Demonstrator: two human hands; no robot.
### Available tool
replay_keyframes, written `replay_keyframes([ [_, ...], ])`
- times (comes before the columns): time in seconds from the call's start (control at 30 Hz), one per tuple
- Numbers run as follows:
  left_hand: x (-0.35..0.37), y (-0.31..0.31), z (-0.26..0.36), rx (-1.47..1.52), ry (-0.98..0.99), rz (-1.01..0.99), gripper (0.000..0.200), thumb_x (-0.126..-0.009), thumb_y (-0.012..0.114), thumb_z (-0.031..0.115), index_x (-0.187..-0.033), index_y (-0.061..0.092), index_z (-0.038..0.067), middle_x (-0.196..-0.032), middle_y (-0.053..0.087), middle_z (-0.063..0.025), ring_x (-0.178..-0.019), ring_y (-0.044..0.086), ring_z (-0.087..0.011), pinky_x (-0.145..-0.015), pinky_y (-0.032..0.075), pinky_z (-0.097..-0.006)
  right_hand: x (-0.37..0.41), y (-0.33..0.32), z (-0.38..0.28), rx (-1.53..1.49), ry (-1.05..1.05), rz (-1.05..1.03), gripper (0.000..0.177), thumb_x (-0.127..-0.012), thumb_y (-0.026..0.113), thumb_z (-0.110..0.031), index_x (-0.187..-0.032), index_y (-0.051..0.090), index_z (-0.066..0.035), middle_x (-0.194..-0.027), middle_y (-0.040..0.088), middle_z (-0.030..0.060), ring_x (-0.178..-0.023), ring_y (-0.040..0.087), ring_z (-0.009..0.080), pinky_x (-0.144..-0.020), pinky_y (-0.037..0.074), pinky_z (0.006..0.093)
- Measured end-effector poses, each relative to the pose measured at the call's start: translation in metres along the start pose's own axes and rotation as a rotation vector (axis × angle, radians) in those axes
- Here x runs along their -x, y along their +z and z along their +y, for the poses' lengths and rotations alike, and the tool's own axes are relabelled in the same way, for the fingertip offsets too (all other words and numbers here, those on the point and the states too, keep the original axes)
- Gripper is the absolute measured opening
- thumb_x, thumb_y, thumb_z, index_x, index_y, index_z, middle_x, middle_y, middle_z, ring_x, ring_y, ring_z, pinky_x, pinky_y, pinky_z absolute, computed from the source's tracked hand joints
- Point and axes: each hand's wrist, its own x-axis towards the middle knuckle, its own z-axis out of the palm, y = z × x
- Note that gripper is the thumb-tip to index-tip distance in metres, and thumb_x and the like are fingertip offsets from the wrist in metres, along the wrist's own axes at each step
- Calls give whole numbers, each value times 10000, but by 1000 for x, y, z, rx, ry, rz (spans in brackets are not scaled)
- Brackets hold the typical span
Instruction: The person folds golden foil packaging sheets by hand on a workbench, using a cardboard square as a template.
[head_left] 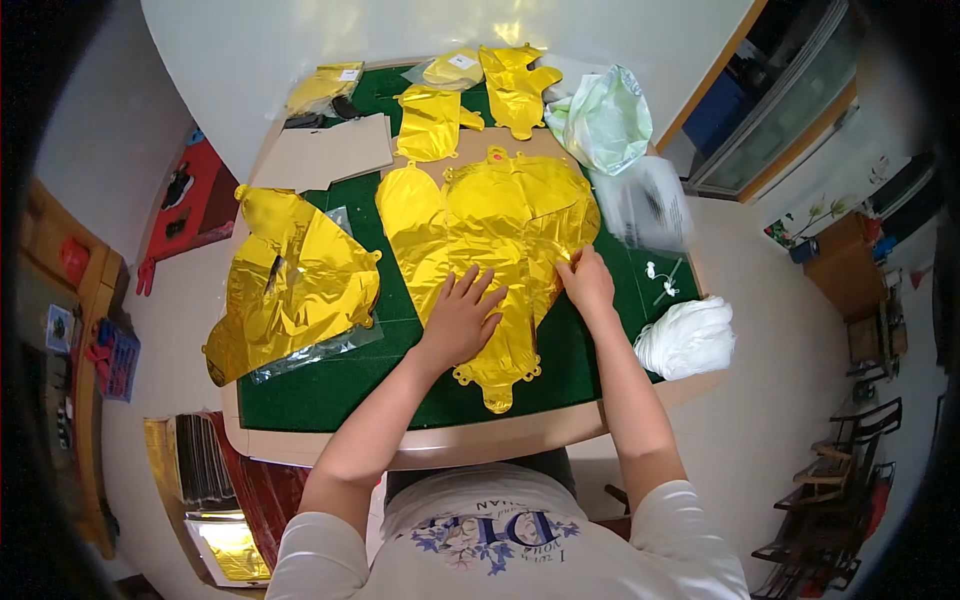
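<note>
A large flat gold foil balloon (490, 215) lies uninflated in front of me, its tabbed lower end pointing toward my body. My left hand (462, 318) rests flat on its lower left part, fingers spread. With fingers closed, my right hand (588, 280) pinches the balloon's right edge; the fingertips are partly hidden. To the left, another gold foil piece (300, 285) lies over a clear plastic sleeve (325, 352). Smaller gold foil pieces, one (430, 122) at the centre back and one (515, 88) beside it, lie beyond the large balloon.
A green mat (400, 405) covers the table. Brown cardboard (340, 150) lies at the back left, near packaged foil (325, 90). On the right are a green-white plastic bag (605, 120), a clear bag (645, 205) and a bundle of white string (688, 340).
</note>
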Motion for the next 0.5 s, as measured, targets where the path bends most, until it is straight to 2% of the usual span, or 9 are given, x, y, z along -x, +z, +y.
replay_keyframes([
  [0.13,0,-1,0,-3,-1,3,408,-932,519,299,-1311,507,147,-1411,429,-126,-1334,351,-338,-1086,271,-532,-12,-1,1,-39,20,-119,270,-838,637,-242,-980,599,-16,-951,635,168,-885,618,363,-769,499,438],
  [0.23,-1,0,-1,-7,2,9,409,-934,515,299,-1315,502,150,-1413,425,-125,-1336,347,-336,-1088,268,-530,-15,-10,2,-1473,200,-512,196,-880,570,-160,-1003,611,-13,-956,641,174,-864,621,360,-773,497,433],
  [0.27,0,0,0,-5,5,6,410,-935,514,298,-1317,501,151,-1415,423,-125,-1338,344,-336,-1090,266,-529,-13,-8,0,-1406,198,-323,204,-907,502,-81,-1058,601,13,-1006,638,194,-899,608,374,-824,483,445],
  [0.37,0,-1,1,-9,-7,-15,409,-937,509,301,-1317,499,152,-1419,416,-123,-1342,336,-333,-1095,258,-525,3,29,25,-308,-525,269,269,-878,504,-37,-1127,586,26,-1115,609,211,-1008,566,394,-917,443,442],
  [0.4,-1,-1,0,-12,-5,-11,408,-937,508,303,-1317,499,152,-1418,416,-123,-1343,334,-332,-1096,257,-524,17,20,15,-153,-537,174,344,-833,501,22,-1170,572,21,-1214,558,220,-1117,503,402,-996,387,434],
  [0.43,-1,0,0,-14,-5,-10,408,-938,506,304,-1316,498,152,-1418,416,-123,-1344,332,-332,-1097,255,-523,24,21,11,-138,-547,105,408,-795,511,45,-1196,568,-4,-1250,533,210,-1158,474,399,-1023,360,433],
  [0.5,0,1,0,-14,-5,-8,406,-938,506,306,-1313,499,150,-1419,415,-122,-1344,332,-331,-1098,254,-521,36,18,0,-202,-556,43,404,-806,513,34,-1204,568,-16,-1258,533,192,-1157,476,398,-1034,346,467],
])
